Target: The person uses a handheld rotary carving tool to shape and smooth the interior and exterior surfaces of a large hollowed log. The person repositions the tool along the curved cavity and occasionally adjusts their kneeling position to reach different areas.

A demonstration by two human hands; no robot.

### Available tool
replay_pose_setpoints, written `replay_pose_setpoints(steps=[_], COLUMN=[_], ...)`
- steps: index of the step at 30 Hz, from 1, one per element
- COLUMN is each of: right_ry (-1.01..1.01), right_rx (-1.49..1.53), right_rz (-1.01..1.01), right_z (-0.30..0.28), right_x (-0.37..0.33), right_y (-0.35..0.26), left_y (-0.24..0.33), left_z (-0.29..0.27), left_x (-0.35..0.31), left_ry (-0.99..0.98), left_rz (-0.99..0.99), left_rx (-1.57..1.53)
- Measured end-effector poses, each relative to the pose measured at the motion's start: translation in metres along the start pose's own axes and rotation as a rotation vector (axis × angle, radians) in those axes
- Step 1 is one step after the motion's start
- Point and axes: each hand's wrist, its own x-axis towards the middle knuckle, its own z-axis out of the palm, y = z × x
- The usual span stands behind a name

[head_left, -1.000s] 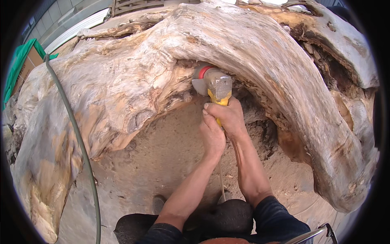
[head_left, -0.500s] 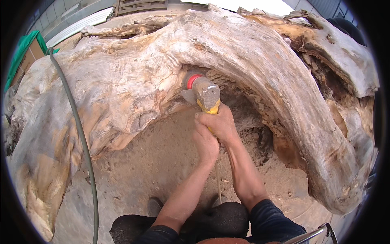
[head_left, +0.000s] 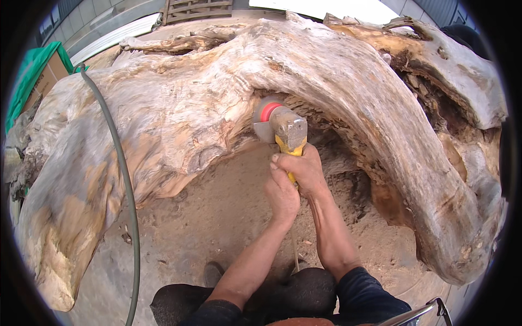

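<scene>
Both hands, left hand [head_left: 283, 194] and right hand [head_left: 304, 168], closed tight round yellow angle grinder [head_left: 287, 130]; disc against underside of large weathered tree trunk [head_left: 179, 108]. Grey hose [head_left: 117, 163] left.

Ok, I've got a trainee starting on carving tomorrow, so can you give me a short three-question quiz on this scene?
1. True or false: both hands grip the angle grinder.
2. Where does the grinder's disc meet the big wood root? A) on its top ridge B) under the arching overhang C) at its far left end
3. What long thing lies draped over the root's left part?

Key: 1 true, the left hand and right hand clasp its yellow handle. 2 B. 3 a grey-green hose.
</scene>
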Motion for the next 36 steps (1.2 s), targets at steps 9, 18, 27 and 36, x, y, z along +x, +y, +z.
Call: replay_pose_setpoints(steps=[9,18,27,36], right_ry=[-0.179,-0.059,-0.072,0.088], right_rx=[0.068,0.115,-0.51,-0.247], right_rz=[0.029,0.03,-0.03,-0.121], right_z=[0.0,-0.008,0.011,-0.021], right_x=[0.004,0.0,-0.019,-0.027], right_y=[-0.021,0.006,0.053,0.065], left_y=[0.004,-0.022,-0.06,-0.063], left_z=[0.007,0.002,-0.015,-0.004], left_x=[-0.003,0.001,-0.02,-0.035], left_ry=[0.017,-0.045,0.191,-0.001], left_rz=[0.053,-0.025,0.142,0.044], left_rx=[-0.152,0.018,0.147,0.173])
